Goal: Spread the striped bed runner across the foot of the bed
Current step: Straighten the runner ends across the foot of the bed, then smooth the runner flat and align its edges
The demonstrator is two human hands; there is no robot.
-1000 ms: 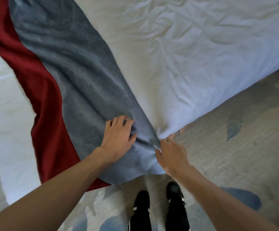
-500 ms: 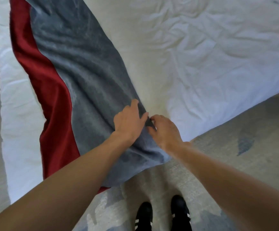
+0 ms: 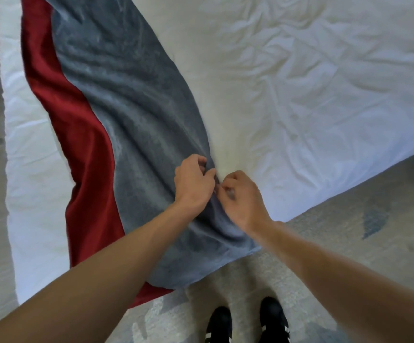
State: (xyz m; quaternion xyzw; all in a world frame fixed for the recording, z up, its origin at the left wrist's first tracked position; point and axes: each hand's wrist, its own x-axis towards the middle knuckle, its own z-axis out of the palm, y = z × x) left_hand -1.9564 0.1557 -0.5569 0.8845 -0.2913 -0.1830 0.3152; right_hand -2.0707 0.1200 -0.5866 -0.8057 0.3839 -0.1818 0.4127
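Note:
The bed runner [image 3: 126, 100], grey with a red stripe along its left edge, lies across the corner of the white bed [image 3: 300, 82] and runs from the top left down to the corner at my feet. Its near end hangs over the bed's edge. My left hand [image 3: 192, 184] has its fingers curled into the runner's right edge. My right hand [image 3: 241, 196] pinches the same grey edge just beside it. The two hands nearly touch.
The wrinkled white sheet covers the bed to the right of the runner. Pale patterned carpet [image 3: 349, 238] lies below and to the right, and along the far left. My two black shoes [image 3: 248, 323] stand on it near the bed corner.
Both hands have moved up along the runner's right edge, away from the bed corner, and come together. The left hand, flat on the cloth before, now has its fingers curled into the edge.

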